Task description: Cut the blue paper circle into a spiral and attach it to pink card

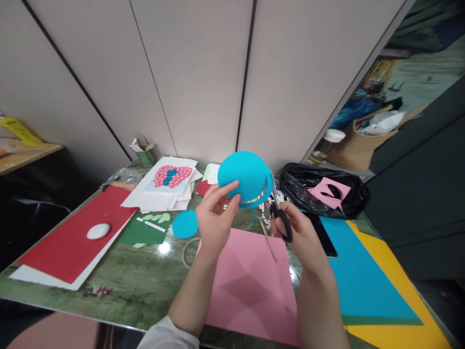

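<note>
My left hand [218, 208] pinches a round piece of blue paper [242, 175] by its lower edge, thumb and fingers on either face. A curved strip of the same blue paper [269, 186] runs along its right and lower edge, partly separated from it. In my right hand [296, 230] is a pair of black-handled scissors [281, 220], blades pointing up at the right edge of the blue paper. Below both hands lies a pink sheet of paper [252, 286]. A second blue paper circle [185, 224] rests on the table left of my left hand.
Red paper [58, 237] with a white oval object [98, 231] lies at left. Green paper [143, 235] and a pink-and-blue dotted picture [172, 175] are farther back. At right are a black plastic bag [294, 184], blue paper [366, 276], yellow paper [399, 334] and a dark tablet-like object [321, 237].
</note>
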Tool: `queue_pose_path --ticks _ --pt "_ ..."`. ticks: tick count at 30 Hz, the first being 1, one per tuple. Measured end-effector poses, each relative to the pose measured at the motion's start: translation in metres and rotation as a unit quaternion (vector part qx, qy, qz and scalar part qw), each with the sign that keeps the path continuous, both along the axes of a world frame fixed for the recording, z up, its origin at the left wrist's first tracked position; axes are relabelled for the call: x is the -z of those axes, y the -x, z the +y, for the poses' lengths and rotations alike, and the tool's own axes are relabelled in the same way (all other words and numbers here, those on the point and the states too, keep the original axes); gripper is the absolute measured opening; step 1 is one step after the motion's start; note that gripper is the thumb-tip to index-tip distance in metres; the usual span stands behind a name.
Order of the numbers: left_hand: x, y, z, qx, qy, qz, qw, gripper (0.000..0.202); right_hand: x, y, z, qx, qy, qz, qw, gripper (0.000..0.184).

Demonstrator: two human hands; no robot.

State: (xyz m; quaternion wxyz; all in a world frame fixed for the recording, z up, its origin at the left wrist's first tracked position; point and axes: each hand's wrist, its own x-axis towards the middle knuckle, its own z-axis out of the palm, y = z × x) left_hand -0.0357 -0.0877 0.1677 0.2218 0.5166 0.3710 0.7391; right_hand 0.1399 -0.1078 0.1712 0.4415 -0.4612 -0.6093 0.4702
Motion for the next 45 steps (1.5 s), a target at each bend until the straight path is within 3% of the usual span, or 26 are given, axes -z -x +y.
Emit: queue_pose_path --ticks 15,28,45 --pt "0.0006 -0.0002 0.0007 -0.013 0.023 0.009 1.000 0.034 0.0004 0.0007 0.0009 0.006 0.013 -0.009 1.000 0.013" --pt "-0.0006 0.0003 -0.0011 0.042 0.019 0.011 0.999 0.035 -0.0049 0.0009 -0.0005 -0.003 -0.004 0.016 1.000 0.024" --pt "0.0013 0.0009 0.0006 0.035 0.024 0.008 0.999 0.036 -0.0039 0.0011 0.0004 0.015 0.004 0.010 1.000 0.021"
